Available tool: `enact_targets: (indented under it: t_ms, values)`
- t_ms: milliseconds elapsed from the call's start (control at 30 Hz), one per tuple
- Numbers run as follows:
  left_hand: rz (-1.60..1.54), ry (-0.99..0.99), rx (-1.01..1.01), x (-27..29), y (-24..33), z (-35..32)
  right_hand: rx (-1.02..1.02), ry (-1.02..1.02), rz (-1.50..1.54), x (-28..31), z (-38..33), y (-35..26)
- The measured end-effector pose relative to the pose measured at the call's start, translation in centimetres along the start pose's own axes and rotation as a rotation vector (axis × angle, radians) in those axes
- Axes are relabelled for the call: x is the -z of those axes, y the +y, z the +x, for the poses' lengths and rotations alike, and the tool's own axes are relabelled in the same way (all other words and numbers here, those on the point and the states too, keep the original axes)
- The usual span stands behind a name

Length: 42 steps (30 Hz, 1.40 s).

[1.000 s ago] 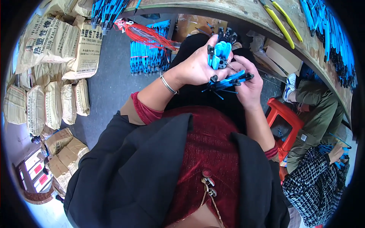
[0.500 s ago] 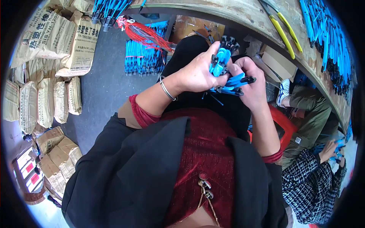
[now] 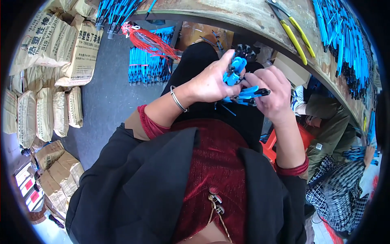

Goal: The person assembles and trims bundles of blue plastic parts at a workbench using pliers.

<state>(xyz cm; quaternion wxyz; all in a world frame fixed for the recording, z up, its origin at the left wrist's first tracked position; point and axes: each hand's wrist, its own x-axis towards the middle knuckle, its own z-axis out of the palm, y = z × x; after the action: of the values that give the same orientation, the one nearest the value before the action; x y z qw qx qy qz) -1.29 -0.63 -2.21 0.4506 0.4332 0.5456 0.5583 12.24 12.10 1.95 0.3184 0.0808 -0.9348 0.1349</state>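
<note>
Above my lap my left hand (image 3: 213, 83) is wrapped around a bundle of blue cables with black ends (image 3: 237, 67). The bundle's black ends stick up past my thumb. Close beside it on the right, my right hand (image 3: 276, 95) is closed, its fingers curled against the blue cable strands (image 3: 248, 94) that come out below the left hand. One black tip lies across its palm side. My right fingertips are partly hidden by the cables.
A wooden workbench (image 3: 243, 12) curves across the top, bearing yellow-handled pliers (image 3: 295, 38) and a blue cable pile (image 3: 343, 44). Bundled blue cables (image 3: 148, 67) lie at left below red strands (image 3: 150, 40). Paper sacks (image 3: 44, 110) stand at far left. A co-worker (image 3: 337, 191) sits at right.
My right hand has rolled over, its fingers now curled above the strands instead of thumb and finger pinching near the bundle. At right, the co-worker's arm has moved up toward the bench.
</note>
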Motion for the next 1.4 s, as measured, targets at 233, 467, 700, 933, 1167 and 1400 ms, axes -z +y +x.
enact_targets:
  t_ms: [233, 467, 700, 933, 1167, 1400]
  values:
    - [0.233, -0.141, -0.174, -0.2, -0.3, 0.2, -1.343, -0.269, 1.435, -0.3, -2.5, -0.3]
    - [0.099, -0.096, -0.148, 1.1, -1.4, -0.6, -0.683, -0.166, 0.511, 1.6, 0.1, -0.4]
    - [-0.149, -0.065, -0.231, 1.1, 2.4, 0.6, -0.618, 0.224, -0.514, 2.8, 3.7, 7.1]
    - [-0.258, -0.128, -0.155, 2.0, 1.8, -0.9, -0.684, -0.327, -0.504, 3.4, 3.7, 10.1]
    - [-0.004, -0.086, -0.159, 2.4, 4.1, -1.4, -0.949, 0.383, 1.337, 3.4, -1.4, -1.2]
    - [-0.15, -0.097, -0.034, 1.2, 5.9, -1.0, -0.741, 0.202, 0.055, 0.8, -4.5, -4.7]
